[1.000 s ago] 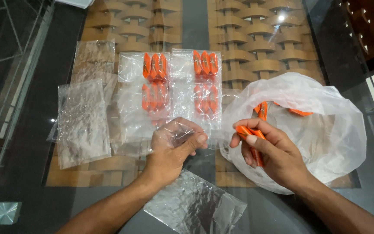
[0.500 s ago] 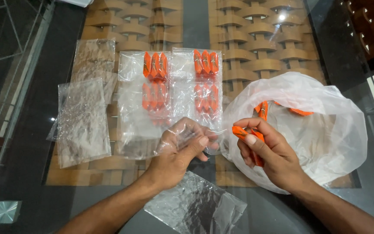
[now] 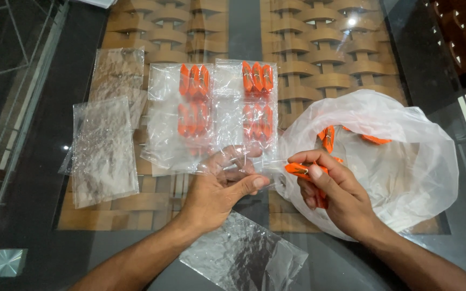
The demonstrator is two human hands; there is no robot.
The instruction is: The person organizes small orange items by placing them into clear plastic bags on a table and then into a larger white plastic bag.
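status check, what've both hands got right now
Left hand grip on small clear bag, mouth held open. Right hand pinching orange clip at the bag mouth. Big white bag just behind; nothing blocking.

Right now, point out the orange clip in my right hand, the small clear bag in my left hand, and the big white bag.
orange clip [image 3: 297,170], head view, on its end left of the thumb.
small clear bag [image 3: 233,156], head view, on the film over the fingers.
big white bag [image 3: 416,161], head view, on its right wall.

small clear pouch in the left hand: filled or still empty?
Empty. The small clear pouch in the left hand shows no orange inside; the right hand holds an orange clip just outside it.
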